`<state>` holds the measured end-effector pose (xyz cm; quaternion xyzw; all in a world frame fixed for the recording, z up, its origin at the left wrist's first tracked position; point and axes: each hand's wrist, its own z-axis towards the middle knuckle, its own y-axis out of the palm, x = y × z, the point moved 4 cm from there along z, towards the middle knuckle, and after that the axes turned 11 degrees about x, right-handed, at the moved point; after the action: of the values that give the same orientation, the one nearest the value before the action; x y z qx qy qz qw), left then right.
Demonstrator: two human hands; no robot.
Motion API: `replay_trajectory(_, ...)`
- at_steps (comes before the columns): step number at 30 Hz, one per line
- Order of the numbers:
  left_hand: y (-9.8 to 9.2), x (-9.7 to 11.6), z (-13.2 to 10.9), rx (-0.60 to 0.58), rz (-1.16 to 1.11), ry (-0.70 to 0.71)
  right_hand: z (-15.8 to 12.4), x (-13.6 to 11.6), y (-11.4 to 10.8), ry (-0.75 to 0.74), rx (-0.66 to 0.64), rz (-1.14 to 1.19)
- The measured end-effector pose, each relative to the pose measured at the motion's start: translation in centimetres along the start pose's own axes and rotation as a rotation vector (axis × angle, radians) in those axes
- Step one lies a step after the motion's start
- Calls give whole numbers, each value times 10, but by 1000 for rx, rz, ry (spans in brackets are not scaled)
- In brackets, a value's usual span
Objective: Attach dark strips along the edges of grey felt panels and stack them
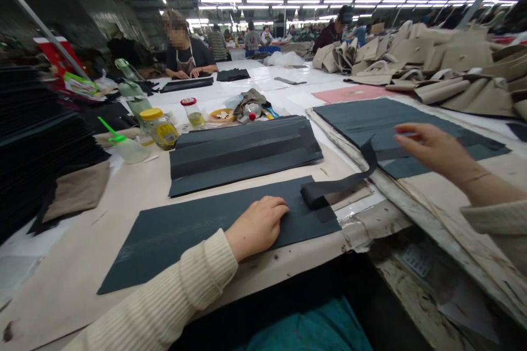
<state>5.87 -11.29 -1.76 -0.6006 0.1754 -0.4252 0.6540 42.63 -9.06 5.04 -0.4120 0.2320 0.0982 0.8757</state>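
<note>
Where the wide, beige, paper-covered worktable [123,203] comes nearest to the person, a long, dark grey, flat panel of stiff fabric [185,230] is laid out. Its long axis runs from lower left to upper right, nearly along the table edge. Its surface is seen as matt and smooth, with a slightly paler band along the length. Behind it a stack of similar dark panels [242,151] is placed. At the right end of the near panel a narrow, black, flexible strip of fabric [346,181] is folded back on itself. From the fold it rises to the right, away from the panel, so that its free end stands in the air just beside the fingertips of the right hand [432,151]. This hand is held above a second dark grey sheet [362,118], well apart from the fold. Its thumb and fingers are drawn together on something thin and pale, but whether the strip end is also pinched there cannot be told. The left hand [257,225] is laid palm down on the panel, just left of the fold, with the fingers a little bent. Nothing is gripped by it and the panel is only pressed. The fold is thus nearer to the left hand, the free end to the right one.
</note>
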Motion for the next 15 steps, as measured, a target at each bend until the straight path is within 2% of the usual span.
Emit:
replay_trajectory(3,10,17,21,38,-82,107,-64,-76,26,-435,-454,26)
replay_trajectory(4,15,21,27,55,-105,132,-86,-95,32,-559,-508,10)
replay_trajectory(6,24,25,34,102,-157,167,-121,-118,43,-741,-533,-80)
replay_trajectory(9,31,25,35,164,-205,192,-150,-126,56,-918,-478,-230)
replay_trajectory(15,31,29,28,135,-174,312,-161,-127,65,-1054,-439,-349)
